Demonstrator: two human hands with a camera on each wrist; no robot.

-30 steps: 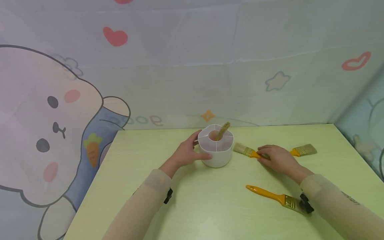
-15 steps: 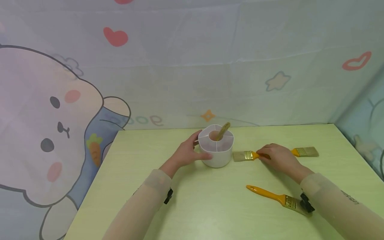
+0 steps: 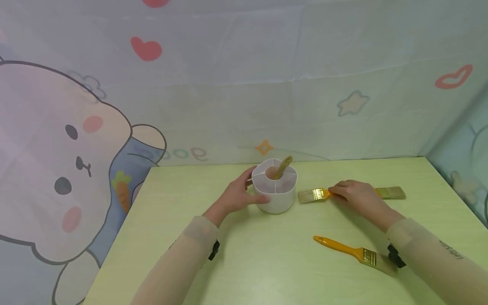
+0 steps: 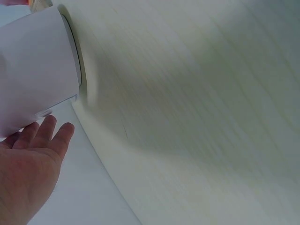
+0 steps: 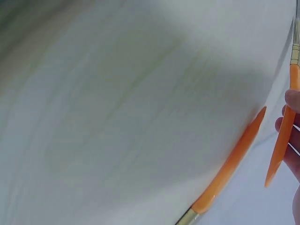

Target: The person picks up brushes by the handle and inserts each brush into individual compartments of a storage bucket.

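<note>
My left hand [image 3: 237, 194] holds the side of a white round desk organizer [image 3: 276, 203], thumb on its front and fingers behind. Its top is divided into compartments around a centre well, where a paintbrush [image 3: 284, 166] stands bristles up, leaning right. The left wrist view shows the organizer's wall [image 4: 37, 70] above my fingers [image 4: 47, 131]. Right of it, my right hand [image 3: 360, 199] pinches the orange handle of a second paintbrush [image 3: 314, 195], bristles toward the organizer. The right wrist view shows that held handle [image 5: 281, 140]. Another paintbrush [image 3: 394, 193] extends beyond my right hand, its handle hidden.
A further orange-handled paintbrush [image 3: 343, 248] lies nearer on the pale table [image 3: 259, 262], bristles pointing right. Behind the table hangs a printed cloth [image 3: 236, 101] with a cartoon animal at left. An orange-handled brush [image 5: 229, 166] also lies in the right wrist view.
The brush in my right hand has turned from slanting down rightward to nearly level, bristles lower. My right hand has shifted slightly right. The left hand and organizer have stayed put.
</note>
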